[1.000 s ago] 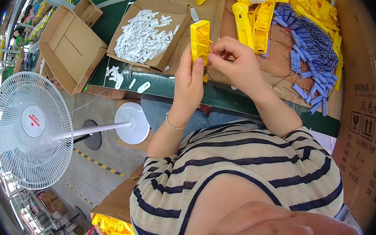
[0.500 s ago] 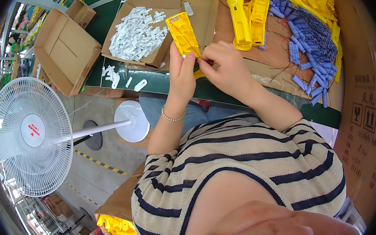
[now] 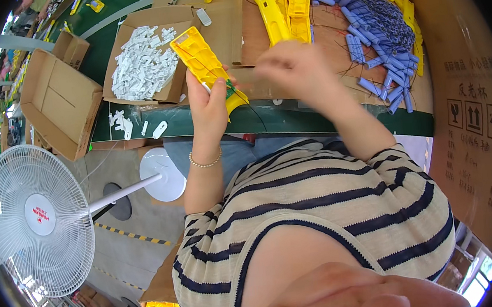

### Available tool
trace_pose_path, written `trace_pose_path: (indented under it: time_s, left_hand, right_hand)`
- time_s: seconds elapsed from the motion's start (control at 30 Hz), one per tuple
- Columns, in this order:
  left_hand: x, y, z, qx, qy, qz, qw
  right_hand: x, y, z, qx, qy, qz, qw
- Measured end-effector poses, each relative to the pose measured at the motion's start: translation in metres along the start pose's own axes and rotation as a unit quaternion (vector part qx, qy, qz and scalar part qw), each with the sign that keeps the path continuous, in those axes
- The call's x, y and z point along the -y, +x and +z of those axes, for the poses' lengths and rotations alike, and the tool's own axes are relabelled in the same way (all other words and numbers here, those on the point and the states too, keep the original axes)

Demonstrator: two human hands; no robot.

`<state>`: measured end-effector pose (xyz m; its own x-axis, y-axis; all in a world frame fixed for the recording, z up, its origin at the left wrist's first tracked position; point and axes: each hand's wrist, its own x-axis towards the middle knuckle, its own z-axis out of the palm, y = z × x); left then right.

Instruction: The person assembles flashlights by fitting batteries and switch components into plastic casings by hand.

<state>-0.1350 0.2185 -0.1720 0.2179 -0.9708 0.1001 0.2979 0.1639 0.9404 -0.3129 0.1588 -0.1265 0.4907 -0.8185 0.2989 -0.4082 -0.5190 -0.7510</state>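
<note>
My left hand [image 3: 208, 107] is closed round a yellow plastic housing half [image 3: 198, 52], its ribbed hollow inside turned up. A small green circuit board [image 3: 230, 89] sits near its lower end, and thin dark wires run through and hang from it. To the right, apart from the housing, my right hand [image 3: 300, 70] is smeared by motion, so whether its fingers hold anything is hidden. It is just below several yellow housings [image 3: 272, 16] lying on the cardboard. Farther right lies a heap of blue-purple cylindrical cells [image 3: 388, 41] with thin wires.
A shallow cardboard box [image 3: 179, 92] holds many small white plastic pieces [image 3: 143, 63]; a few white bits [image 3: 160, 129] lie at the table edge. An open cardboard box [image 3: 57, 105] stands left, above a white fan [image 3: 40, 218]. A tall carton [image 3: 461, 134] borders the right side.
My right hand has left the housing and moved up and to the right of it. My left hand still holds the housing, and the circuit board and wire now show plainly. The whole view has shifted.
</note>
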Motion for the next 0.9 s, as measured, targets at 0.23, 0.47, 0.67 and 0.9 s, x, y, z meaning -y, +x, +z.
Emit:
trace_pose_path:
  time_s: [0.23, 0.47, 0.67, 0.9]
  left_hand:
    - [0.006, -0.002, 0.010, 0.032, 0.001, -0.036, 0.999]
    - [0.010, -0.012, 0.007, 0.055, 0.026, -0.028, 0.998]
    - [0.012, -0.016, 0.003, 0.047, 0.051, -0.024, 0.997]
    - [-0.006, -0.016, 0.016, 0.056, 0.149, 0.021, 0.987]
  right_hand:
    - [-0.090, 0.020, -0.051, -0.063, -0.257, 0.176, 0.948]
    - [-0.096, 0.018, -0.048, 0.007, -0.211, 0.219, 0.953]
    - [-0.011, 0.006, -0.035, -0.046, 0.079, 0.167, 0.982]
    - [0.025, 0.007, 0.021, -0.013, 0.177, 0.113, 0.978]
